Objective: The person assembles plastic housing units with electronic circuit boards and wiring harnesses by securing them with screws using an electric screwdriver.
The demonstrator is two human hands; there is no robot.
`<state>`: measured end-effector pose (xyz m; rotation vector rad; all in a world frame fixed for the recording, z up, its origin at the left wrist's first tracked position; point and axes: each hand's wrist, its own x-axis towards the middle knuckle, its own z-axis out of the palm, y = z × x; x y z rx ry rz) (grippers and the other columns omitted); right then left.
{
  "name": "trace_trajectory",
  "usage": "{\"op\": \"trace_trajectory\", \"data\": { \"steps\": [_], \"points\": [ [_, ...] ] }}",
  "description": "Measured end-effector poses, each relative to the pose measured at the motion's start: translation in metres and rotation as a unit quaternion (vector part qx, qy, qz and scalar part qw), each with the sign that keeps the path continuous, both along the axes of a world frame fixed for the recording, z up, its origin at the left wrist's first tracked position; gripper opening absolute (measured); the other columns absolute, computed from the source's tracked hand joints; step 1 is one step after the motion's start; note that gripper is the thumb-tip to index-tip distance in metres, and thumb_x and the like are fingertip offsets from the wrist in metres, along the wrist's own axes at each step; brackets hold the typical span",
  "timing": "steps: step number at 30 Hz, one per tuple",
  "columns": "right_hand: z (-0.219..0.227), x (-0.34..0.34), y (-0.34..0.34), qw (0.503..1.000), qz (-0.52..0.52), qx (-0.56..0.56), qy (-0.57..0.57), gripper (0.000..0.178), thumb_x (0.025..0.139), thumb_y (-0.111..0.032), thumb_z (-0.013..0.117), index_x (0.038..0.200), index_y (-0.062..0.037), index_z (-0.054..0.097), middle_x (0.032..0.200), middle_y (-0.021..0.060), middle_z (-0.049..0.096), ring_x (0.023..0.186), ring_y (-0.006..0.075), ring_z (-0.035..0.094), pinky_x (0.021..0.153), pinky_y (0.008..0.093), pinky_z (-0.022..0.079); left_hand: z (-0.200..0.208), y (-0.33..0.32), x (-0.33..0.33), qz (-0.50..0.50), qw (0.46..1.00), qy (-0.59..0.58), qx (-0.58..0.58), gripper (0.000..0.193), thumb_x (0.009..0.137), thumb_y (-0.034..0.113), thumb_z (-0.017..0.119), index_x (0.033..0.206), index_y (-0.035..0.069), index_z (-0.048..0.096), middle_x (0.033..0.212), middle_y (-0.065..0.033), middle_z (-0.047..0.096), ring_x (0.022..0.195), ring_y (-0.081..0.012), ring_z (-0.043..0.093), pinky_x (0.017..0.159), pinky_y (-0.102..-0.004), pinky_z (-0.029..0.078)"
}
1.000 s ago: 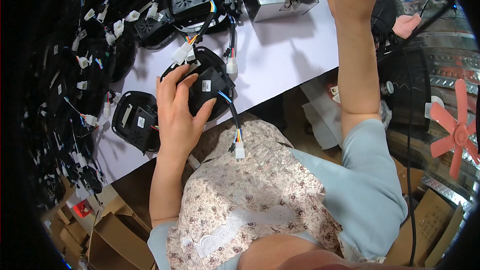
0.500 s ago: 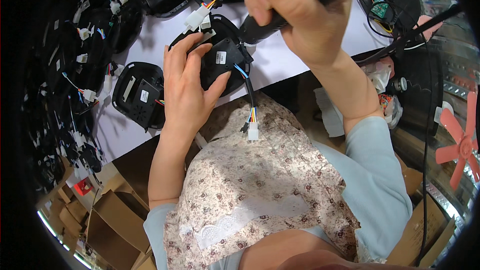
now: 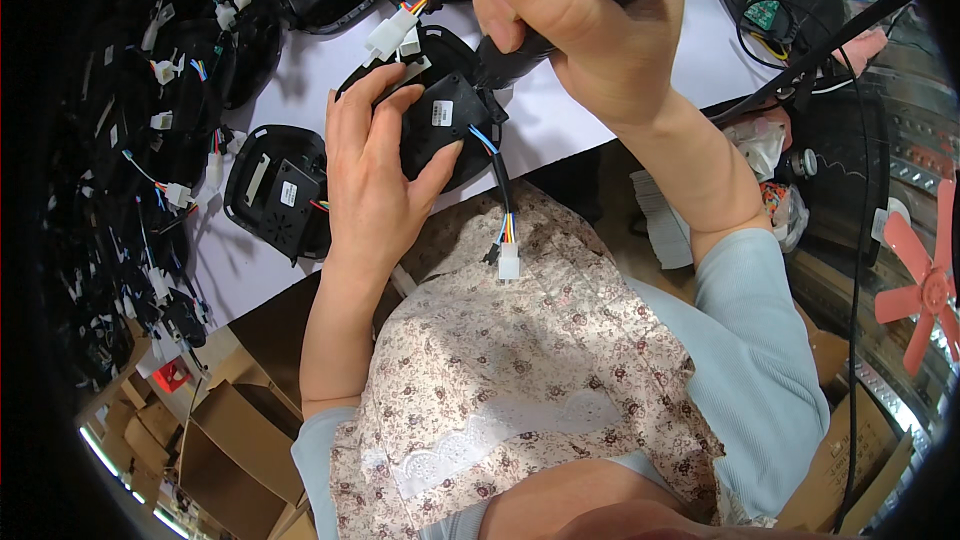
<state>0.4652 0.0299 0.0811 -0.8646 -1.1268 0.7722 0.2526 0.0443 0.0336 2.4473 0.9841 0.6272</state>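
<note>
My left hand (image 3: pixel 372 170) spans a black plastic housing (image 3: pixel 460 55) on the white tabletop, fingers on its far left part and thumb on its near edge. A raised black box (image 3: pixel 447 112) with a small white label sits on the housing. From it a cable with a white plug (image 3: pixel 509 262) hangs over my apron; another white connector (image 3: pixel 390 35) lies beyond my fingertips. My right hand (image 3: pixel 610 50) is wrapped round a black power screwdriver (image 3: pixel 515 60), tilted, its nose down at the housing's right side. The nose hides the very tip.
Another black housing (image 3: pixel 280 190) lies left of my left hand. Several wired black units (image 3: pixel 180 90) crowd the left side. At the far right are a unit with a green circuit board (image 3: pixel 762 12), a thick black cable (image 3: pixel 830 65) and a pink fan (image 3: pixel 930 290). Cardboard boxes (image 3: pixel 235 460) stand below left.
My right hand and the screwdriver have shifted slightly left and its nose has come closer to the housing's right side. My left hand and the housing have stayed nearly still.
</note>
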Motion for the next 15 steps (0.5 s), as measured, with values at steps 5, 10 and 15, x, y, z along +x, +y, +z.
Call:
{"op": "trace_trajectory", "data": {
  "steps": [5,10,15],
  "points": [
    [-0.001,-0.006,0.002,0.998,-0.029,0.009,-0.054,0.023,0.086,0.003,0.077,0.105,0.0015,0.064,0.082,-0.0011,0.065,0.072,0.0055,0.060,0.063,0.0224,0.048,-0.002,0.001,0.000,-0.001,1.000,-0.006,0.002,0.052,0.073,0.015,0.085,0.118,0.001,0.063,0.135,-0.0149,0.056,0.127,-0.0386,0.052,0.114,-0.0584,0.033],
    [-0.001,-0.008,0.004,0.788,-0.190,0.243,-0.533,0.014,0.086,-0.006,0.073,0.098,-0.0120,0.074,0.092,0.0050,0.071,0.083,0.0196,0.071,0.074,0.0339,0.057,-0.001,0.000,0.001,0.006,1.000,-0.006,0.002,0.053,0.073,0.014,0.084,0.119,0.001,0.063,0.136,-0.0148,0.055,0.128,-0.0387,0.051,0.114,-0.0593,0.033],
    [0.000,-0.018,0.006,0.990,0.044,0.061,-0.116,0.020,0.081,-0.002,0.080,0.096,-0.0027,0.067,0.083,-0.0004,0.066,0.073,0.0061,0.060,0.063,0.0234,0.048,0.001,-0.003,0.003,-0.007,1.000,-0.022,0.013,0.053,0.073,0.015,0.084,0.119,0.000,0.062,0.136,-0.0156,0.054,0.128,-0.0401,0.050,0.115,-0.0603,0.032]
  ]
}}
